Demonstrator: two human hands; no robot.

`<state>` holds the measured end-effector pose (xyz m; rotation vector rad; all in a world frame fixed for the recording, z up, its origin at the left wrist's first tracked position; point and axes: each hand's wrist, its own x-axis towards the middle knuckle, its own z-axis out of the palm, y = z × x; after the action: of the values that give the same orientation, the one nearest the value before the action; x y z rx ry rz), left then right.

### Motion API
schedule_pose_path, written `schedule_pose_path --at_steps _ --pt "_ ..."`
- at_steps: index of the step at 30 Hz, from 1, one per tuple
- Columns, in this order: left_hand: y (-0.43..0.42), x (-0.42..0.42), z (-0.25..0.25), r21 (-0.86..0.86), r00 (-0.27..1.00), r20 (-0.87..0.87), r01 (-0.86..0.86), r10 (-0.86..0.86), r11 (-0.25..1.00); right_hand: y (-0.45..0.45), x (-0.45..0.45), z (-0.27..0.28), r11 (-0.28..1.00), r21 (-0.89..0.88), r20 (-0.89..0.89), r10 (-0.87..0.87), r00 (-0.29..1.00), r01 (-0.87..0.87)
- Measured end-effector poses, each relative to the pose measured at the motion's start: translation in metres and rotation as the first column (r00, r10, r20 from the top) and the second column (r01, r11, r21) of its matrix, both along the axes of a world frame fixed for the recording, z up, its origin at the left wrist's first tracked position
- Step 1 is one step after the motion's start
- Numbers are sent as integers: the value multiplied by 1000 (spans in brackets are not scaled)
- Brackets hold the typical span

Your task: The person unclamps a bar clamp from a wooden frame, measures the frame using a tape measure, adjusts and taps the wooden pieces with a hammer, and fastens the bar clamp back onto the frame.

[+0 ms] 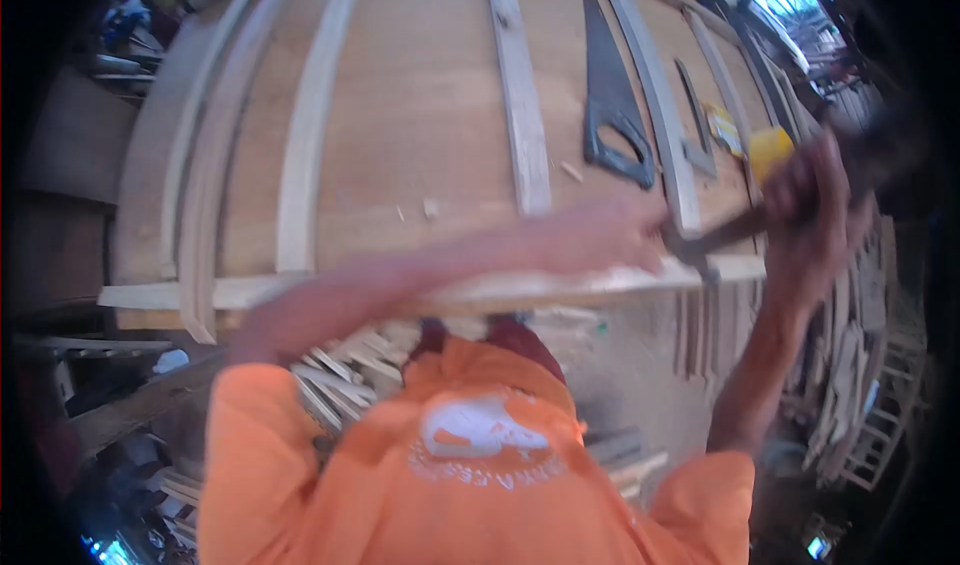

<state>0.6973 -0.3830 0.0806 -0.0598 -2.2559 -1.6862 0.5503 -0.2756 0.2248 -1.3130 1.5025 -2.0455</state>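
My right hand (812, 215) is wrapped round the handle of a hammer (735, 230), at the right end of the bench. The hammer's head is low and to the left, over the front wooden strip (560, 285). Beside that head is my left hand (625, 230), reaching across with its fingers drawn together. Blur hides whatever is between those fingers. A handsaw (607, 75) with a dark handle lies on the panel just beyond my left hand. Past it, to the right, are a try square (697, 125) and a yellow object (770, 150).
Several pale wooden strips (517, 95) run across the large plywood panel (420, 95). Small wood chips (430, 208) lie near its front edge. Offcuts (345, 380) litter the floor by my feet. Timber pieces (850, 345) lean at the right.
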Motion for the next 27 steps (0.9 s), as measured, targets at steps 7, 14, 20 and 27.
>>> schedule_pose_path --at_steps 7,14,20,27 --pt "120 -31 -19 -244 983 182 30 15 969 135 -35 -34 955 52 142 -295 945 291" --pt "193 -48 -46 -131 969 186 186 -160 974 251 -71 -89 701 452 -73 -587 806 552" --pt "243 -61 -61 -450 946 -277 -284 170 846 349 -125 -269 221 815 -307 -618 723 535" --pt "95 9 17 -126 899 303 367 -316 922 491 -39 -554 67 995 -18 -638 770 79"
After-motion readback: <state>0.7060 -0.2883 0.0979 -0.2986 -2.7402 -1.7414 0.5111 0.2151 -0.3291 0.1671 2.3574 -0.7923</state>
